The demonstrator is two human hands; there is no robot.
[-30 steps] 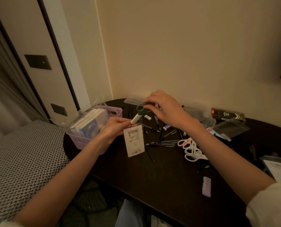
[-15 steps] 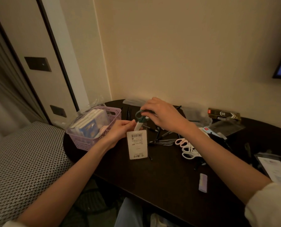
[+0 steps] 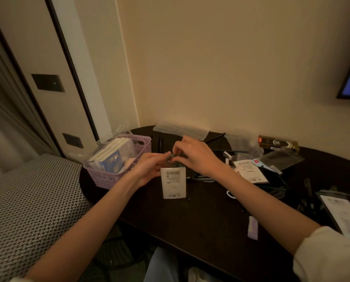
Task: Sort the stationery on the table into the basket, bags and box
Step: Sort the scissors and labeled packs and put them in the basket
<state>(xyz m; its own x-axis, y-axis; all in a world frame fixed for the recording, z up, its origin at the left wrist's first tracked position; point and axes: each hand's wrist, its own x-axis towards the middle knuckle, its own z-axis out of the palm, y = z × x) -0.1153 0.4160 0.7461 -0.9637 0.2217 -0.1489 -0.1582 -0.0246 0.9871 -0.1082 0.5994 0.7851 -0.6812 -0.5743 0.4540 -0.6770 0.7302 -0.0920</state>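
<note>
My left hand holds a small clear bag with a white barcode label upright over the dark table. My right hand pinches the green handle of a pair of scissors at the bag's mouth. The blades are down inside the bag, hidden by the label. A lilac basket with packs of cards or notes stands at the table's left end, beside my left hand.
Dark pens lie behind the bag. More labelled bags and a black-gold box sit at the back right. A lilac eraser lies near my right forearm. A flat packet lies at the right edge.
My right hand has brought the green-handled scissors down from above the table into the bag's mouth. My left hand has turned the bag upright and closer to the right hand.
</note>
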